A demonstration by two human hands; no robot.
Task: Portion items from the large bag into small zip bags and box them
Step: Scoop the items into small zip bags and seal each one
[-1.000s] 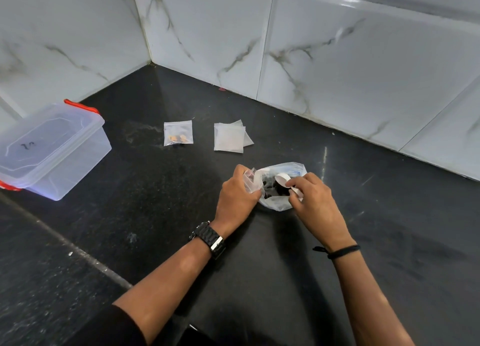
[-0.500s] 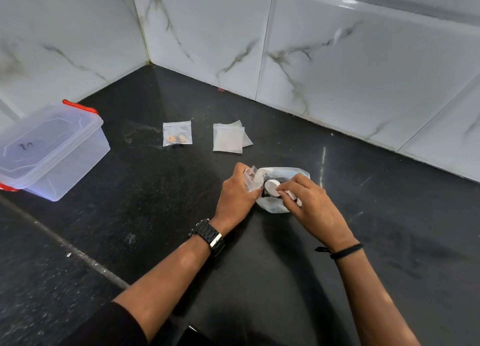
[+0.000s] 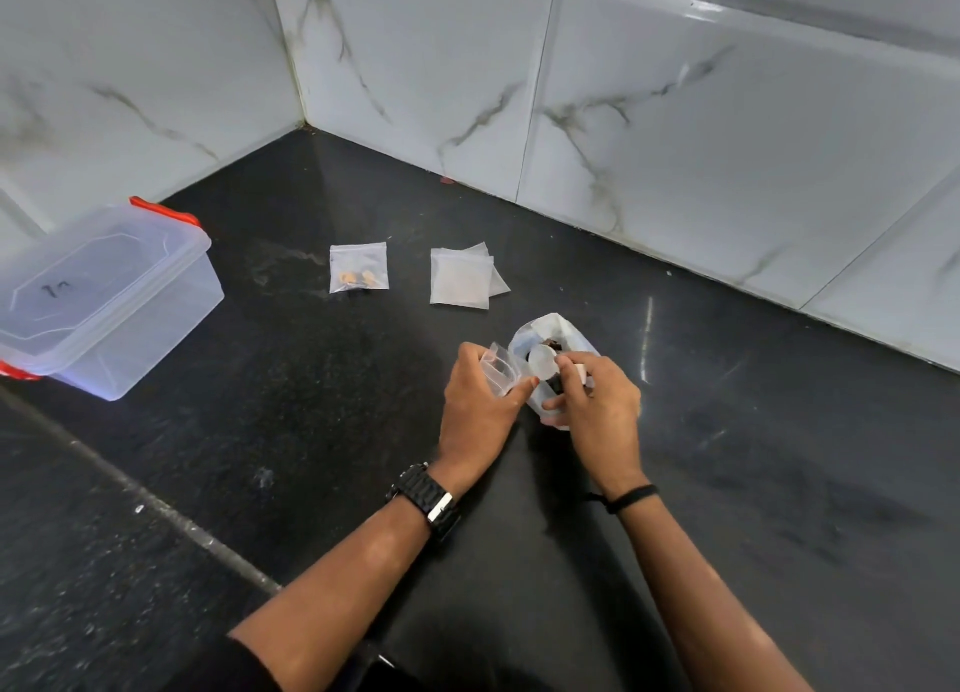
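The large clear bag [image 3: 558, 335] stands open on the black counter, with dark items inside. My right hand [image 3: 597, 410] grips a white plastic spoon [image 3: 544, 363] whose bowl sits at the bag's mouth. My left hand [image 3: 475, 405] pinches a small clear zip bag [image 3: 497, 371] just left of the large bag. A filled small zip bag [image 3: 358, 267] with orange-brown pieces lies farther back. A short stack of empty zip bags [image 3: 462, 278] lies to its right.
A clear plastic box [image 3: 150, 327] with a closed lid and red clips stands at the left edge. Marble-tiled walls close the counter at the back and left. A seam in the counter [image 3: 171, 509] runs diagonally at the lower left.
My right hand has drawn the spoon from deep inside the large bag up to its mouth. My left hand has lifted the small zip bag slightly. The rest is unmoved.
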